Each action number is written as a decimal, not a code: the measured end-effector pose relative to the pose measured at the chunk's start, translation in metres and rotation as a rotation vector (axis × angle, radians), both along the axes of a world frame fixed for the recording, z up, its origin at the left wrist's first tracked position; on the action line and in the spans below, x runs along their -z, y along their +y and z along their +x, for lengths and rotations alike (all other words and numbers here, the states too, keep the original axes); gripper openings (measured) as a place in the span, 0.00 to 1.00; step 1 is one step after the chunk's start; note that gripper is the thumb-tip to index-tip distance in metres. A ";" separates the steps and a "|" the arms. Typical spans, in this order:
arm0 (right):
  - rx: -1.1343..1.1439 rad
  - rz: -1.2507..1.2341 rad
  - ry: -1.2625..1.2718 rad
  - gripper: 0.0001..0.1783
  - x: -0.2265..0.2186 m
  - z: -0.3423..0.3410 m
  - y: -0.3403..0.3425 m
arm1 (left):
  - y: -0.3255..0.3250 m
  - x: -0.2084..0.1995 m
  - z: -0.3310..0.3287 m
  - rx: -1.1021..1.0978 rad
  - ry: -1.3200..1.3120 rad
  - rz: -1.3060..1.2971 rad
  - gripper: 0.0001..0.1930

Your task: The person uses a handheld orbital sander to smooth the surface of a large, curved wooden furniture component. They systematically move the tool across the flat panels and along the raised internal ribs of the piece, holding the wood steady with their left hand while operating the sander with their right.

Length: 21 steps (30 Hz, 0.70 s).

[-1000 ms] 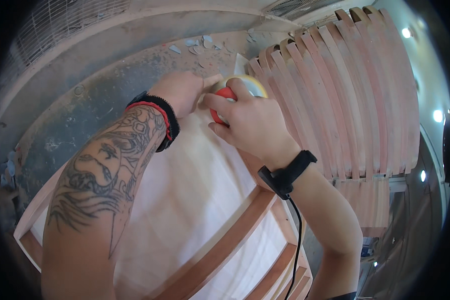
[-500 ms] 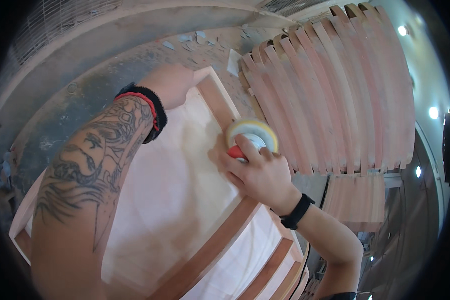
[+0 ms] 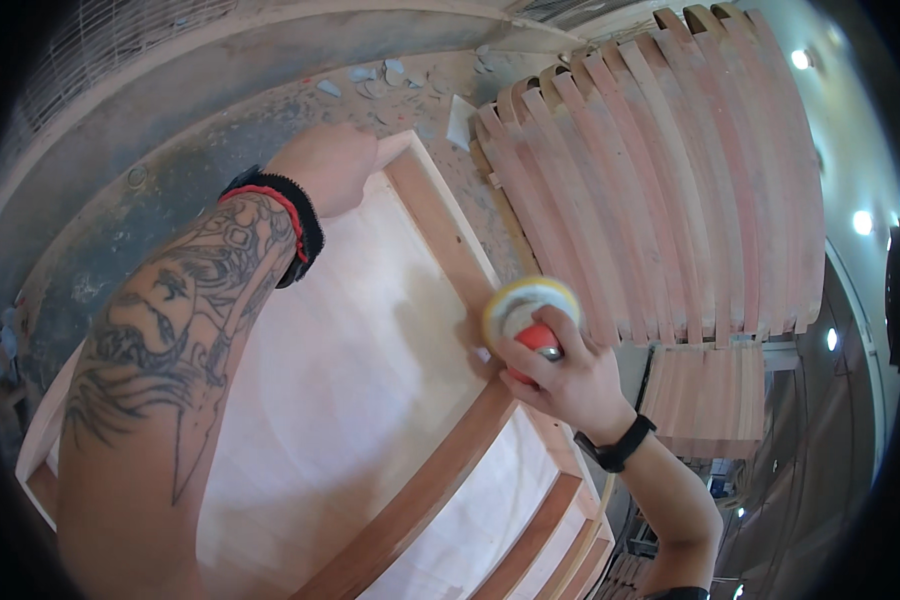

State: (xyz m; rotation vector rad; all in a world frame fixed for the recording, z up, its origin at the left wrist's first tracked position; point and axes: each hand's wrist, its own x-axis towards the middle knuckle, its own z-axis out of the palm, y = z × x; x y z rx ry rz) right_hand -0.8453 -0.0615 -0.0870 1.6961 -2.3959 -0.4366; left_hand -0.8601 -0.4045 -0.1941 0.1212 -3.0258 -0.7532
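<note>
A shallow wooden frame (image 3: 440, 225) with a pale panel (image 3: 340, 380) inside lies tilted before me, and a wooden crosspiece (image 3: 420, 490) runs across its near part. At the far corner my left hand (image 3: 335, 165) grips the frame's top edge, with its fingers partly hidden. My right hand (image 3: 582, 395) is closed round a handheld disc sander (image 3: 532, 310) with a red body and a yellow-rimmed round pad. The sander sits at the frame's right edge, close to where the crosspiece meets it. How its pad meets the wood is hard to see.
A tall stack of curved wooden slats (image 3: 660, 190) stands to the right, beyond the sander. Below it is a smaller stack of wood (image 3: 705, 400). Loose sanding-disc scraps (image 3: 365, 82) lie on the dusty surface at the back. A wire grille (image 3: 110, 50) is at the far left.
My right hand has moved the sander down and slightly right along the frame's right edge, toward the crosspiece. The left hand keeps its grip on the far edge.
</note>
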 end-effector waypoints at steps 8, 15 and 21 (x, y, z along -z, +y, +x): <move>0.090 -0.321 -0.215 0.22 0.013 -0.072 -0.099 | 0.004 -0.004 -0.006 -0.014 -0.054 0.032 0.12; 0.063 -0.255 -0.183 0.23 0.017 -0.089 -0.134 | 0.009 0.008 -0.015 0.001 -0.051 0.059 0.12; -0.004 -0.193 -0.155 0.23 0.013 -0.067 -0.079 | 0.012 -0.001 -0.014 0.007 -0.006 0.040 0.08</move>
